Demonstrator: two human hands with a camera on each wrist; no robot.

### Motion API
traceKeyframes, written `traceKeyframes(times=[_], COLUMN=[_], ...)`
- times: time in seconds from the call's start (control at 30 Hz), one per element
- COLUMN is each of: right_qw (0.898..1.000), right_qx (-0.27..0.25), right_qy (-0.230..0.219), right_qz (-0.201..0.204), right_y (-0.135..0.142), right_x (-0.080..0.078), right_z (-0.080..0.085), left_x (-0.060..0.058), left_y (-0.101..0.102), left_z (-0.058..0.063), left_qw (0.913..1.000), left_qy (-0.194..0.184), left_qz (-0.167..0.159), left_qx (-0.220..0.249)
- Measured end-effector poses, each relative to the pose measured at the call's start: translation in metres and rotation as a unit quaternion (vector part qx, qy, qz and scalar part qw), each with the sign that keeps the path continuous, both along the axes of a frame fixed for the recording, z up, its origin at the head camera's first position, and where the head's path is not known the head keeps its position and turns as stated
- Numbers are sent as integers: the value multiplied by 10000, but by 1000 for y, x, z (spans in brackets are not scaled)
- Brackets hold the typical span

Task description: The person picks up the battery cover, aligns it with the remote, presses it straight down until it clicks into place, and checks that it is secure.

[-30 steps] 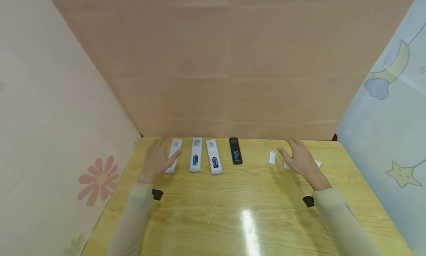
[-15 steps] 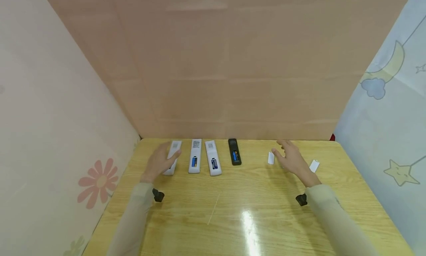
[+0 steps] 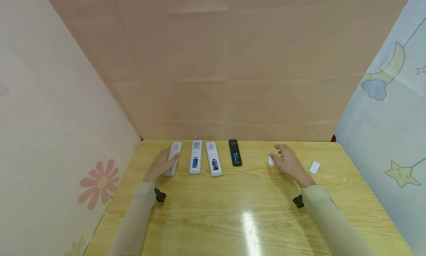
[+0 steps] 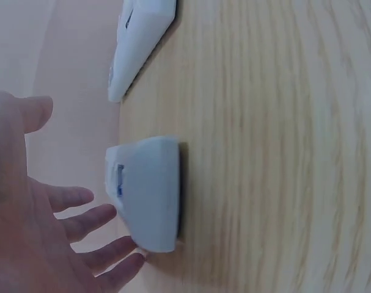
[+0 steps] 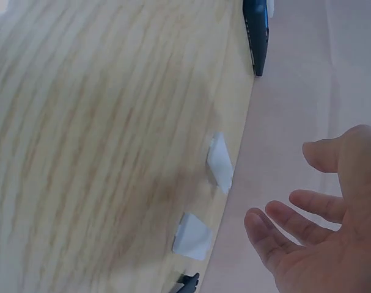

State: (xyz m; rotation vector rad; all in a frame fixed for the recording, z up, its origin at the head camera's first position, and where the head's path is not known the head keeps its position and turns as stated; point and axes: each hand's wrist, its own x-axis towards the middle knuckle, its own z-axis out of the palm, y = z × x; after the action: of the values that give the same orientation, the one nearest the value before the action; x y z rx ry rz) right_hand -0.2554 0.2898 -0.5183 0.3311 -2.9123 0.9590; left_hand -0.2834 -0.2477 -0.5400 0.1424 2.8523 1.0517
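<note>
Beside the leftmost white remote control, my left hand has its thumb over the remote and its other fingers along the left side. The left wrist view shows those fingers spread, the lower fingertips right at the edge of that remote. My right hand hovers over small white battery covers, thumb and fingers apart and holding nothing. One white cover shows by its thumb; a second is hidden under the hand in the head view. Another white cover lies to the right.
Two more white remotes and a black remote lie along the back of the wooden table, batteries visible in their compartments. A small black piece lies near the white covers. A brown backdrop rises behind.
My right hand has moved left toward the leftmost white cover, uncovering the right one. My left hand has come lower and closer to the leftmost remote. The remotes have stayed in place.
</note>
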Motion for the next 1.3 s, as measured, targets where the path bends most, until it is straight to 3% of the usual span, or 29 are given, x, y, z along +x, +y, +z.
traceKeyframes(times=[0.17,0.47,0.77,1.3], right_qw=[10000,9999,9997,9995], right_qx=[35,143,184,288], right_qy=[-7,27,162,127], right_qz=[15,31,39,-48], right_y=[-3,-6,-8,-13], right_x=[-4,-8,-8,-13], right_z=[-7,-19,-27,-32], left_x=[-5,-10,-15,-24], left_y=[3,9,12,9], left_z=[-5,-2,-3,-8], left_qw=[9993,9959,9924,9909], left_qy=[-217,-377,-471,-442], left_qz=[257,646,1061,1271], left_qx=[-159,-518,-395,-76])
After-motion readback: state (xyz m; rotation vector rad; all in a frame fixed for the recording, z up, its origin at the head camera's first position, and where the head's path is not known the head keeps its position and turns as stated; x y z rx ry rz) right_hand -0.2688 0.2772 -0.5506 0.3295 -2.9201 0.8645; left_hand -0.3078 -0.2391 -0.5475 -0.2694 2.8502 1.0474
